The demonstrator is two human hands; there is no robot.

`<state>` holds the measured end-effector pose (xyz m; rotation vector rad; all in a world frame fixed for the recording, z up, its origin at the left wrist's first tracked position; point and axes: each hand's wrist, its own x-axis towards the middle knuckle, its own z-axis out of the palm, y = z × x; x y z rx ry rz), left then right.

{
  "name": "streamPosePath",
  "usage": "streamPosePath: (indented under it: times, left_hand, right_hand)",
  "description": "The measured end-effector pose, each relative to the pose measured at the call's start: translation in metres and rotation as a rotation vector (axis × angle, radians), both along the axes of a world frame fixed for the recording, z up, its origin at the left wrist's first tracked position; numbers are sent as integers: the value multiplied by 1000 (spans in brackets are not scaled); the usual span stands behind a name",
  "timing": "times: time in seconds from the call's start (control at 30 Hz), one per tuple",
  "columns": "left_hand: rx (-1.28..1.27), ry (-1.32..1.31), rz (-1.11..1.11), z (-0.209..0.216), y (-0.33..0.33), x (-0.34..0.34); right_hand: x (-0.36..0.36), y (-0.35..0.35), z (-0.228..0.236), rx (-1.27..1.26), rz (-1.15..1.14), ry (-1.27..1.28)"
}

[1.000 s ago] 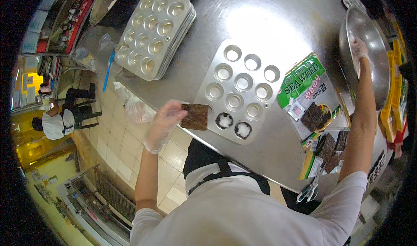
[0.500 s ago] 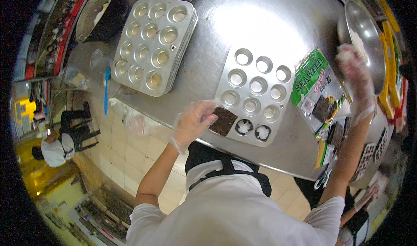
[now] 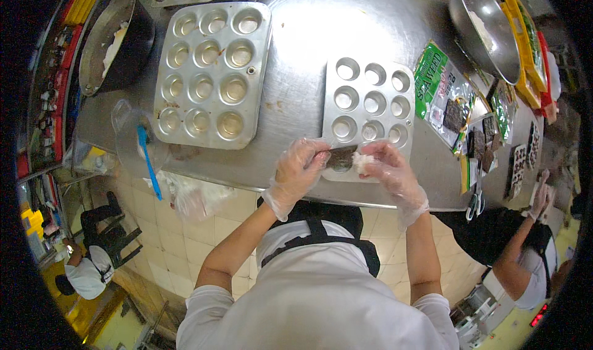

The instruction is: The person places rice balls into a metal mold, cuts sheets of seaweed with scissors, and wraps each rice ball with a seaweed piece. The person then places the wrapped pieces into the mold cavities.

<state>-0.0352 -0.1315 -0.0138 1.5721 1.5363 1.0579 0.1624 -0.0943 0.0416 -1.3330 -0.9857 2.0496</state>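
Observation:
Gloved in clear plastic, my left hand (image 3: 301,172) pinches the edge of a dark seaweed sheet (image 3: 341,159). The sheet is held above the near end of a metal muffin tin (image 3: 360,85). My right hand (image 3: 398,180), also gloved, holds a clump of white rice (image 3: 361,161) at the sheet's right edge. Several cups in the tin's farther rows are bare. My hands and the sheet mostly cover its nearest row. Right of the tin lies a green and clear seaweed packet (image 3: 441,90).
A stack of muffin tins (image 3: 196,38) stands left, with a dark pot (image 3: 137,41) beyond it. A steel bowl (image 3: 508,50) holds rice at the right. A blue-handled utensil (image 3: 148,164) and scissors (image 3: 475,205) lie near the table edge. A co-worker (image 3: 531,257) stands at the right.
My right hand has come from the steel bowl to the tin with rice in it. The left hand has raised the seaweed sheet off the tin's near corner and moved it right.

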Motion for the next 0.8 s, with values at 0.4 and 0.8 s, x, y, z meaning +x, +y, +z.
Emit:
streamPosePath:
  times: [0.4,0.8]
  left_hand:
    - [-280,-122,-56,2,1,3]
    - [55,121,-22,-20,-3,15]
  right_hand:
    - [3,-18,4,63,-102,-135]
    - [-38,-26,-18,749,132,-703]
